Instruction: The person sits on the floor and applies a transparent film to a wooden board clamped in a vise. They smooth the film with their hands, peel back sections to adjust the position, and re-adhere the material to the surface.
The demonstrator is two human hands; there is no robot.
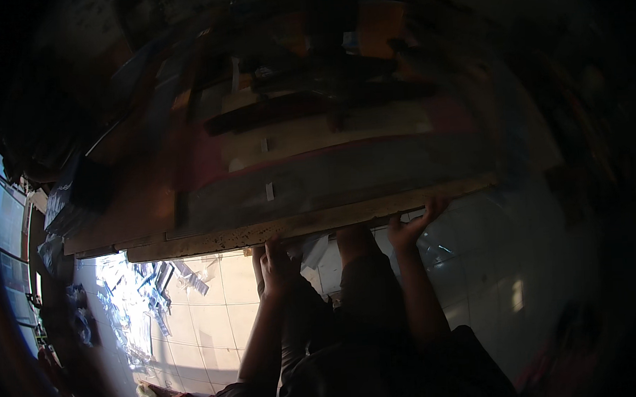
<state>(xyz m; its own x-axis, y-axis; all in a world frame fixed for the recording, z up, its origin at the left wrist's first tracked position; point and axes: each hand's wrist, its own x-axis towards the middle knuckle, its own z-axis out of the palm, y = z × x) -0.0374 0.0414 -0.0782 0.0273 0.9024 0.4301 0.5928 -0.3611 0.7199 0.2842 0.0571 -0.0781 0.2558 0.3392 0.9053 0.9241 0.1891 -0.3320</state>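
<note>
A long work table with a pale wooden front edge (333, 217) spans the head view in dim light. My left hand (277, 266) is at this edge, left of my knees, with its fingers curled; whether they grip the edge or something small is too dark to see. Farther right, my right hand (418, 226) touches the underside of the edge, palm up, its thumb apart from its fingers. Over the tabletop lies a dark grey sheet (345, 173) with a small pale strip (269, 192) on it.
A long dark bar (315, 109), blurred, crosses above the far part of the table. On its left lies a brown board (139, 198). Plastic scraps (153, 292) litter the sunlit tiled floor (210, 321). Windows (11, 230) stand at the far left.
</note>
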